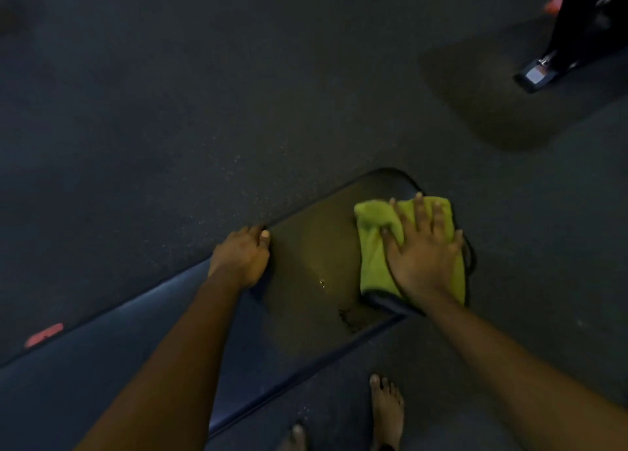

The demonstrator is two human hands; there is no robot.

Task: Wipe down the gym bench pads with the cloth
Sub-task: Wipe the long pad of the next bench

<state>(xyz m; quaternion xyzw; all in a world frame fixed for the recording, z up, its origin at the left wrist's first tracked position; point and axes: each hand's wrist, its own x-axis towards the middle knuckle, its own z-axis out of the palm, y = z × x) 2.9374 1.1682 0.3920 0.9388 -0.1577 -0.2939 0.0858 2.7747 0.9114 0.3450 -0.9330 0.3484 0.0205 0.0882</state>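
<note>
- Pressing down on the green cloth (372, 267) with the right hand (423, 246): palm flat, fingers straight and spread, nothing clenched.
- Gripping the far edge of the bench pad (306, 263) with the left hand (243, 255): fingers curled over the rim, thumb resting on top.
- Folded cloth at the rounded end of the pad, on its right side, reaching the edge there.
- Bare stretch of pad between the two hands, with a dark scuffed patch (353, 318) near its closer edge.
- Small red label (44, 335) at the far left, on the bench's far edge.
- Dark speckled floor (204, 93) all around.
- Two bare feet (387, 406) on the floor just beside the bench, at the bottom of the view.
- Black machine base (577, 36) at top right, well apart from the bench.
</note>
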